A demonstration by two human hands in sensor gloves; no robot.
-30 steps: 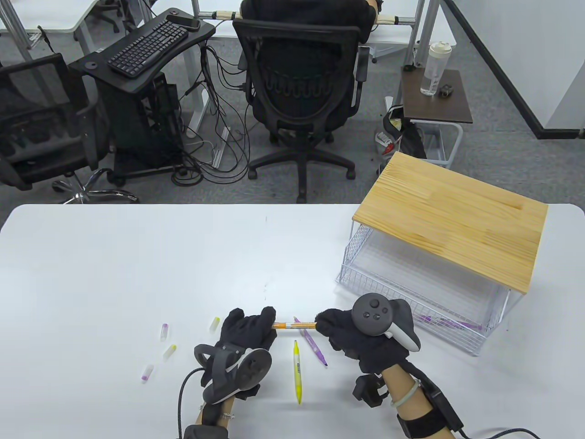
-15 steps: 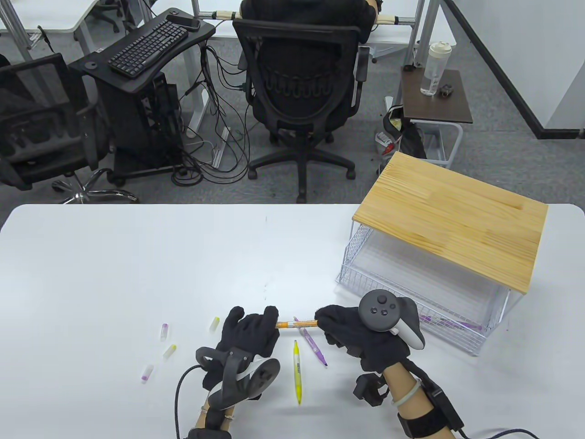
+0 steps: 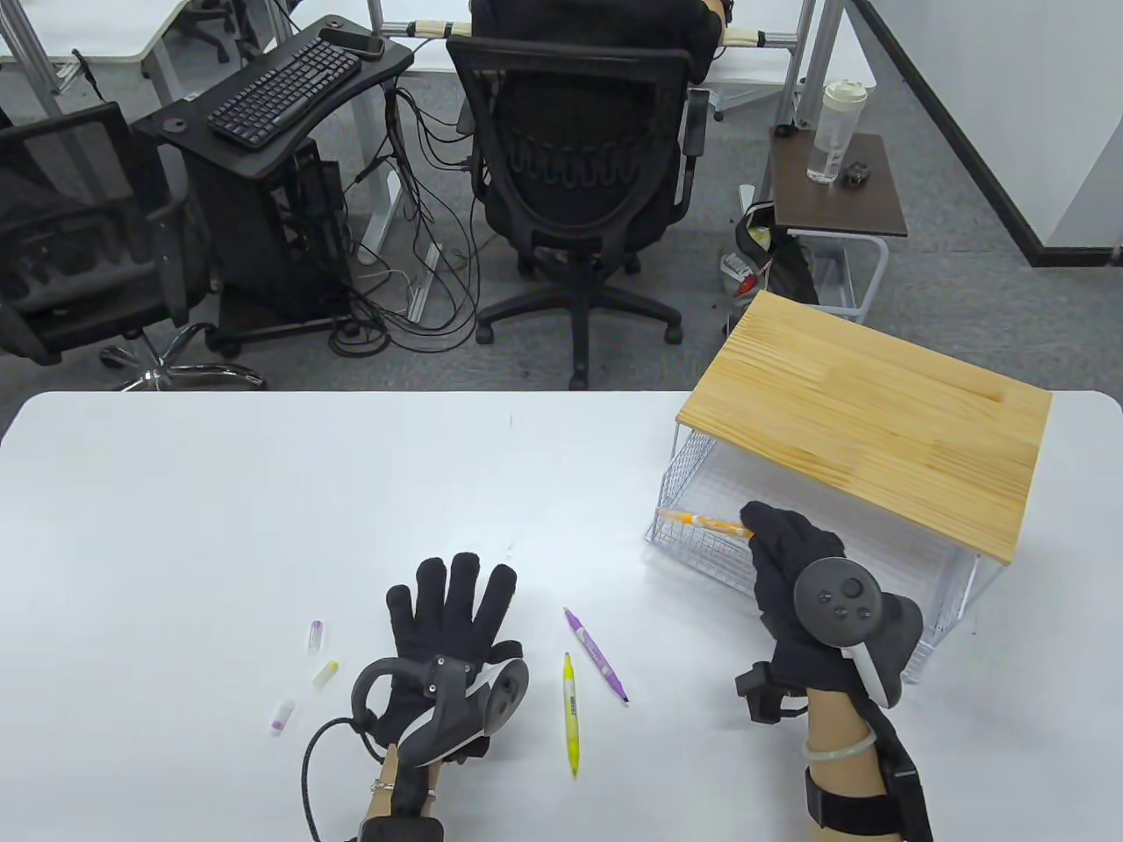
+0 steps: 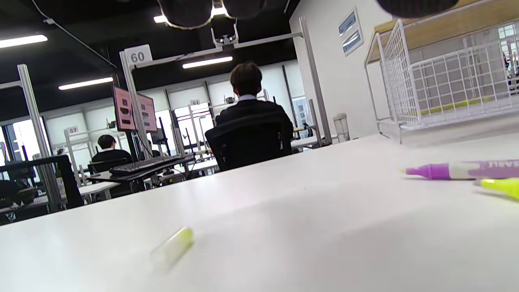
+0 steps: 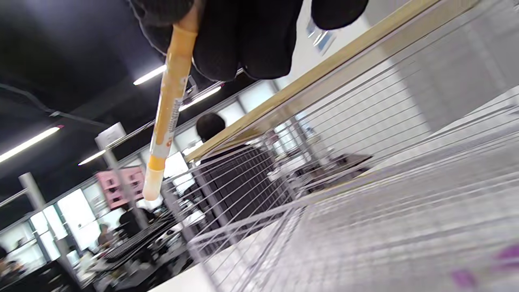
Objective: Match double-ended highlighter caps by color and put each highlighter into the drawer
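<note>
My right hand (image 3: 772, 548) pinches one end of the orange highlighter (image 3: 702, 523) (image 5: 170, 101) and holds it level over the left end of the white wire drawer (image 3: 693, 548). My left hand (image 3: 452, 618) lies flat on the table with fingers spread, holding nothing. A purple highlighter (image 3: 597, 656) (image 4: 462, 170) and a yellow highlighter (image 3: 570, 712) (image 4: 500, 187) lie on the table between the hands. Three loose caps sit left of my left hand: purple (image 3: 315, 636), yellow (image 3: 325, 674) (image 4: 174, 245) and purple (image 3: 282, 714).
The drawer sits under a wooden top (image 3: 869, 421) at the table's right. A purple pen (image 3: 864, 621) lies inside the drawer. Beyond the far table edge stands an office chair (image 3: 579, 167) with a seated person.
My left hand let go of the orange highlighter and spread flat on the table. My right hand carried the highlighter right and away, to above the drawer. One yellow cap is out of sight.
</note>
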